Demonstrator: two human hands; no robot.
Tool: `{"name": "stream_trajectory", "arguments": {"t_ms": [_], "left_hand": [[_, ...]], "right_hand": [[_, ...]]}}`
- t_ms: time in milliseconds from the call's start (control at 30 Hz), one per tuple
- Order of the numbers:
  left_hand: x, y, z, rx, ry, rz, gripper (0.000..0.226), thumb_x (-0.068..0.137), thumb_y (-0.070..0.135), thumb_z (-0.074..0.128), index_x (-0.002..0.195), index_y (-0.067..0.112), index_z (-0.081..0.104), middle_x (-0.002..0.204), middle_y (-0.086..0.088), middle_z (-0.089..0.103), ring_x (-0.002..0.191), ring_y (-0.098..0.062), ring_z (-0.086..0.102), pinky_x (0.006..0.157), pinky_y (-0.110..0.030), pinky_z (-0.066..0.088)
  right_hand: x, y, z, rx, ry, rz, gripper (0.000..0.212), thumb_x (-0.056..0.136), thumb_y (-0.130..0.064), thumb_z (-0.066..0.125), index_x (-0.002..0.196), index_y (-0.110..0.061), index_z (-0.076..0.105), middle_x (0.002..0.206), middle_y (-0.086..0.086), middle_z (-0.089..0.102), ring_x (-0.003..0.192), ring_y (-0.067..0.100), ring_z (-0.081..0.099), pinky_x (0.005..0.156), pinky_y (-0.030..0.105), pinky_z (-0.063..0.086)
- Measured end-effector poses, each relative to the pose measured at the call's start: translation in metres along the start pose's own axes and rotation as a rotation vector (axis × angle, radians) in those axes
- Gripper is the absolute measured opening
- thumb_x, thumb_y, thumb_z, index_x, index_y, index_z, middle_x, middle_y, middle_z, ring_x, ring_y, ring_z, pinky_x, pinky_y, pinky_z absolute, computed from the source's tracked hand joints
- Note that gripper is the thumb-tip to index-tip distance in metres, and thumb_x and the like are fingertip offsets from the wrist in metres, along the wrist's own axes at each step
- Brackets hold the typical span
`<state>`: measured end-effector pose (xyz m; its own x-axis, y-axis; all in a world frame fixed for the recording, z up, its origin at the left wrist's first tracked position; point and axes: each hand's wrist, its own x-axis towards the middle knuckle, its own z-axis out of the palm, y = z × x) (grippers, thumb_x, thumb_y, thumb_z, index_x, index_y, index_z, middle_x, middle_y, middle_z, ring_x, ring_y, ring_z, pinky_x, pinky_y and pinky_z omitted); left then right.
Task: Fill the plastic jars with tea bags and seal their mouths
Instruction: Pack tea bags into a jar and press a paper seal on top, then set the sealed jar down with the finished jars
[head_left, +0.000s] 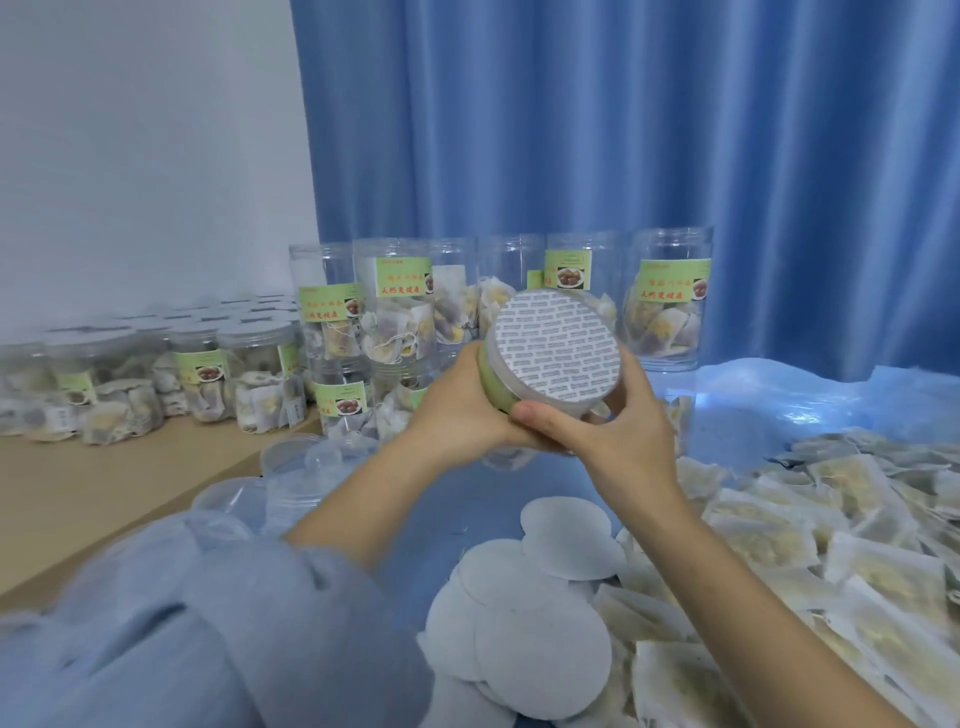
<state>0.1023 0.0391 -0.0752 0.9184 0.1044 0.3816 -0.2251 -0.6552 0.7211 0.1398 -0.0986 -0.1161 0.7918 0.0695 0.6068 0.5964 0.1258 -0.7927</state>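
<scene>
I hold a clear plastic jar (493, 374) with a green label in the air, tilted with its mouth toward me. A round silver seal disc (557, 347) with printed text covers the mouth. My left hand (457, 410) grips the jar's body from the left. My right hand (597, 421) wraps the rim from below and right, its thumb along the disc's lower edge. Loose white seal discs (524, 613) lie in a heap below. Tea bags (810, 535) are piled at the right.
Partly filled open jars (400, 312) stand in stacked rows before a blue curtain (623, 130). Lidded filled jars (208, 374) line a wooden surface at left. Clear plastic lids (296, 467) lie near my left sleeve (208, 623). Blue plastic sheet (779, 405) covers the work surface.
</scene>
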Motion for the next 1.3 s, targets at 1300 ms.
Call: {"name": "stream_trajectory", "arguments": {"t_ms": [1300], "left_hand": [[-0.127,-0.222,-0.287,-0.301,0.548,-0.496,0.083,0.055,0.033,0.088,0.127,0.035,0.048,0.092,-0.002,0.072,0.079,-0.016,0.068,0.071,-0.031,0.056]], "right_hand": [[-0.024,-0.015,0.403,-0.211,-0.576,0.079,0.075,0.059,-0.057,0.079,0.121,-0.023,0.052,0.106,-0.011,0.061,0.098,0.007,0.058,0.062,0.008,0.038]]}}
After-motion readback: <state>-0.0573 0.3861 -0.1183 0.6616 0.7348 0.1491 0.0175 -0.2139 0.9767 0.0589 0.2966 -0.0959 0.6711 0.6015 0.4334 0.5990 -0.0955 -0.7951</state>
